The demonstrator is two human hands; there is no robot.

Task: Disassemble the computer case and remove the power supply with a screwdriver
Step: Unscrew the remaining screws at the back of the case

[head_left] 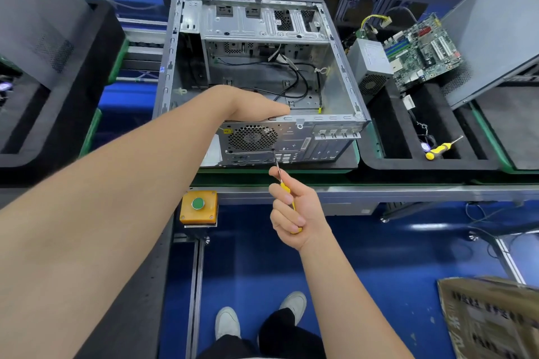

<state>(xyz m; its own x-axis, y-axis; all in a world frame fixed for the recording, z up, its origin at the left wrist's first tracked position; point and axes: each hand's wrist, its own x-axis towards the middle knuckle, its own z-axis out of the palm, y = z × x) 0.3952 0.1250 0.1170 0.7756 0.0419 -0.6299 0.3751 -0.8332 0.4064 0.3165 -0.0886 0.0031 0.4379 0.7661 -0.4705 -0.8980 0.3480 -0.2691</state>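
Observation:
An open grey computer case (335,73) lies on its side on the bench, its rear panel facing me. The power supply's round fan grille (252,137) shows in that rear panel. My left hand (250,103) reaches over the case's top rear edge and rests inside it, fingers hidden. My right hand (294,211) grips a yellow-handled screwdriver (284,186); its tip touches a screw just right of and below the grille.
A removed power supply (370,64) and a motherboard (423,49) lie in a black foam tray (390,137) to the right, with a second yellow screwdriver (440,148). An orange box with a green button (198,205) sits below the bench edge. Case panels lean at both sides.

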